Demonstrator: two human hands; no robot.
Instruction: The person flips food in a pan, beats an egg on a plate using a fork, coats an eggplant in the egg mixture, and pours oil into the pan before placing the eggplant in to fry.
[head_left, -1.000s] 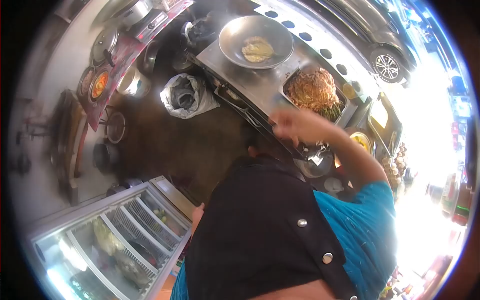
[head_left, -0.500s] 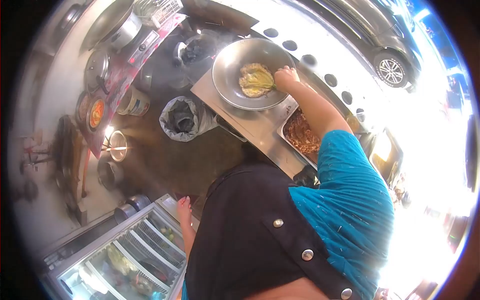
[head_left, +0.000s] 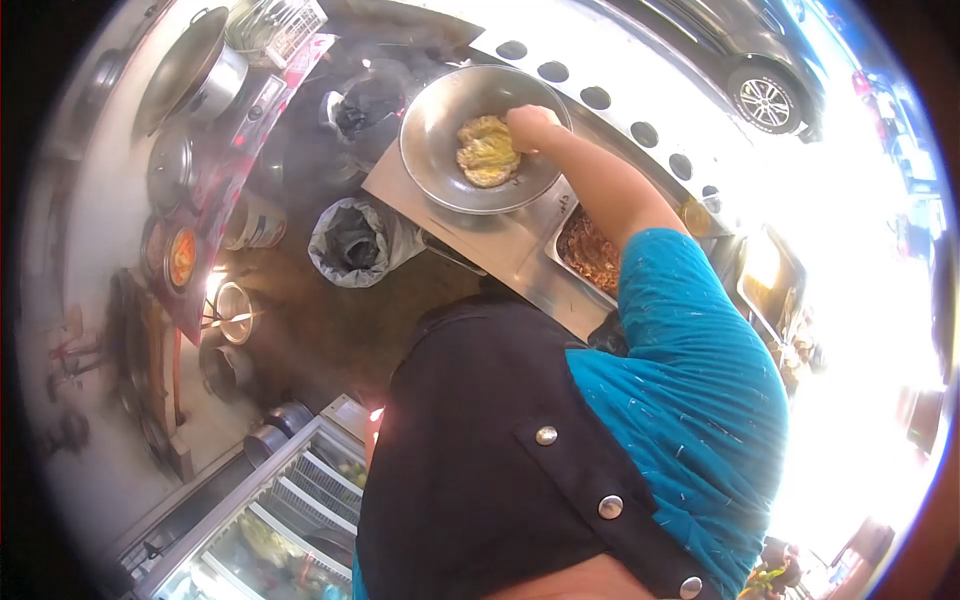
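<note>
A wide steel bowl point(head_left: 425, 150) sits on the metal worktable. Inside it lies a flattened yellow-green vegetable point(head_left: 488, 152), apparently a peeled eggplant, coated with a pale, lumpy mix. My right hand point(head_left: 533, 128) reaches over the bowl's right side, its fingers closed at the stem end, which they hide. Just below my right forearm stands a metal tray of brown chopped meat point(head_left: 590, 252), partly covered by my sleeve. My left hand point(head_left: 374, 428) hangs low beside my dark apron near the glass-topped freezer; only a bright sliver shows, and its fingers are not readable.
A bin lined with a plastic bag point(head_left: 352, 243) stands left of the worktable point(head_left: 480, 240). Round holes line the white counter point(head_left: 625, 115) beyond. Pots and a dish of orange food point(head_left: 181, 257) are at far left. The glass-topped freezer point(head_left: 300, 500) is at lower left.
My right hand has moved left, further over the bowl, and the eggplant's fanned shape looks more bunched. My left hand has drawn back mostly behind the apron. The whole view has shifted slightly.
</note>
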